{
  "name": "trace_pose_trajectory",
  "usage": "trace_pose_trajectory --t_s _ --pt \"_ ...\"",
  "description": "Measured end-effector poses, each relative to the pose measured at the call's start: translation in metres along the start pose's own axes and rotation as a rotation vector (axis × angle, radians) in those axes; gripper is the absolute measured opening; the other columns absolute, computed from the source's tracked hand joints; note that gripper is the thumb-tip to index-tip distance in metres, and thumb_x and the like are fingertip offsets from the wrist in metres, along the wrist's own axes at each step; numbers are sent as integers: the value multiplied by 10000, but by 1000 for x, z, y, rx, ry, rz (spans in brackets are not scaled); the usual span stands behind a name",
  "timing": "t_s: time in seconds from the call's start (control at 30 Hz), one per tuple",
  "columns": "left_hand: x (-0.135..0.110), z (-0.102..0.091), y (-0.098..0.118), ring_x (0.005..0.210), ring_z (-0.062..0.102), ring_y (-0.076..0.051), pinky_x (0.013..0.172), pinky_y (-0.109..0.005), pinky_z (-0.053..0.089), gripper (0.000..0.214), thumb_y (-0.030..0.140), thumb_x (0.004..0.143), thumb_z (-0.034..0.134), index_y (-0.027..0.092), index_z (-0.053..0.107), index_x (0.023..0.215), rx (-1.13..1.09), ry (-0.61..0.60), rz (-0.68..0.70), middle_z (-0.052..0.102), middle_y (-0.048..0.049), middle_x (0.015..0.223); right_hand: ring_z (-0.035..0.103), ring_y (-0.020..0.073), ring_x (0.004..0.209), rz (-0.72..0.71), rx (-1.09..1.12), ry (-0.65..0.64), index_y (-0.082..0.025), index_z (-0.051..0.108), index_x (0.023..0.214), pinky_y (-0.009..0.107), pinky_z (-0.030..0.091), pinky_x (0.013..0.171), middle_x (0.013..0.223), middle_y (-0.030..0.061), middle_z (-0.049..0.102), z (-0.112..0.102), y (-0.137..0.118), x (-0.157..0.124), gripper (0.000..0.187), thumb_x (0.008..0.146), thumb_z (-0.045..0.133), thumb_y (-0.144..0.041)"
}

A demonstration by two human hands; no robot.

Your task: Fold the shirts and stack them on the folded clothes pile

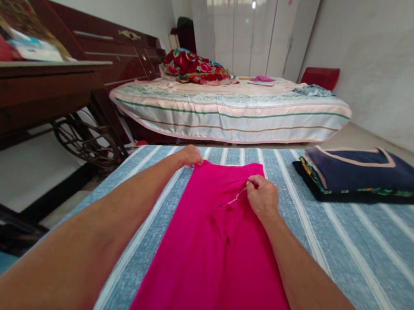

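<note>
Bright pink trousers (196, 260) lie stretched out on the blue-and-white striped bed cover (289, 233), waistband at the far end. My left hand (189, 156) is closed, pinching the left corner of the waistband. Near the right side of the waist, my right hand (264, 196) has its fingertips pressed together on a thin pale drawstring (239, 195). The cord runs from the puckered middle front up to those fingers. Whether they also grip some cloth I cannot tell. The legs of the trousers run out of view at the bottom.
Folded clothes (367, 175), navy on top, are stacked at the right. Beyond stands another bed (229, 119) with a red floral bundle (198, 68). A wooden sewing table (29, 91) stands on the left. White wardrobes (245, 28) line the back.
</note>
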State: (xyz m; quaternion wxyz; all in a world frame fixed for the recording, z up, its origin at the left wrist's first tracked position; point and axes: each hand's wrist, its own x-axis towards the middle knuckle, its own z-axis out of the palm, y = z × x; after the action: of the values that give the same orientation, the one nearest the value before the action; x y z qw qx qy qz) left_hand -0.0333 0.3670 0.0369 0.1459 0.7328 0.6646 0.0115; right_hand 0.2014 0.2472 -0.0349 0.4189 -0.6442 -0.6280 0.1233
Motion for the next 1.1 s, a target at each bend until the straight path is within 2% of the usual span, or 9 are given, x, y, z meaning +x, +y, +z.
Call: trace_pose_trajectory --t_s 0.13,0.23,0.47,0.57,0.67,0.87,1.0,1.1 --pt "-5 2 -2 697 621 -127 556 -178 439 221 202 694 587 154 672 892 -109 -9 -45 681 -7 745 619 170 804 -9 9 1 -239 688 841 248 419 729 841 6 694 0 0 0 178 818 513 -225" --pt "-3 3 -3 662 606 -122 553 -181 437 246 191 656 619 165 669 895 -130 -28 -54 665 4 700 619 175 804 -6 -7 -2 -238 689 849 251 417 724 835 9 695 1 0 0 177 819 515 -233" --pt "7 0 -3 564 526 -129 498 -197 342 85 194 539 673 165 614 593 16 -66 -18 511 42 458 617 170 806 6 -23 -5 -242 690 847 245 413 720 836 4 694 0 -1 0 175 821 518 -226" --pt "8 -3 -1 577 515 -136 501 -203 316 154 206 504 689 170 542 475 91 -70 10 466 41 413 615 169 806 16 -22 -9 -244 693 845 243 412 718 839 2 694 -1 -2 0 171 819 525 -227" --pt "8 -5 1 559 500 -131 500 -204 310 164 225 520 680 174 535 463 141 -79 27 467 41 411 615 168 802 18 -25 -15 -246 695 845 243 413 712 836 2 695 -1 -2 0 169 817 530 -225" --pt "8 -4 0 575 529 -140 518 -209 321 145 302 591 671 182 618 529 225 -80 48 529 27 447 614 166 798 18 -39 -12 -255 695 845 238 413 704 822 -5 692 -1 -2 0 170 820 530 -227" --pt "6 -5 1 650 567 -162 558 -213 332 179 319 636 667 178 640 527 282 -30 53 536 9 449 615 169 800 16 -56 -18 -249 695 849 240 408 701 825 1 693 -2 -3 0 172 824 526 -228" --pt "4 -5 2 734 591 -176 602 -213 345 171 322 664 659 175 676 580 318 19 68 596 -11 524 617 173 803 5 -62 -22 -239 691 848 244 404 698 826 8 693 -2 -3 0 174 828 520 -222"
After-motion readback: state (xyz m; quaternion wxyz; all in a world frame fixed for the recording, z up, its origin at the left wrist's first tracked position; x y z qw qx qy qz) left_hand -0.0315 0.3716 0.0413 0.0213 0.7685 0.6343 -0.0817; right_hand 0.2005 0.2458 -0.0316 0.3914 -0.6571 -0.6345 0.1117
